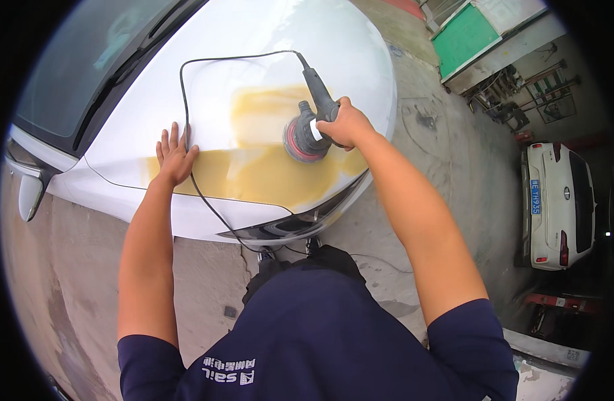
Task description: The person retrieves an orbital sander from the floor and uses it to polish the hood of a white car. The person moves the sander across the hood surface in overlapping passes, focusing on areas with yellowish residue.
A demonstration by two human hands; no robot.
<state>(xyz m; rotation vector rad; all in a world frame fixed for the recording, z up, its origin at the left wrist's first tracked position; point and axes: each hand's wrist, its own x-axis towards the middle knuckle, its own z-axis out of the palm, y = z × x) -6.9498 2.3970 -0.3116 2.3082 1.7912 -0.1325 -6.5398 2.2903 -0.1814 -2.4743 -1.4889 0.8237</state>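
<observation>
My right hand is wrapped round the grey body of an electric orbital sander. Its round red-edged pad rests on the white car hood, over yellowish filler patches that spread along the hood's near edge and up its middle. Flat on the hood, with fingers spread, lies my left hand, beside the black power cord. That cord loops from the sander's rear end across the hood, passes by my left fingers and drops over the fender.
A dark headlight sits below the hood's near edge. To the left are the windshield and a side mirror. Another white car stands in the garage at right. The cord trails on the concrete floor around my shoes.
</observation>
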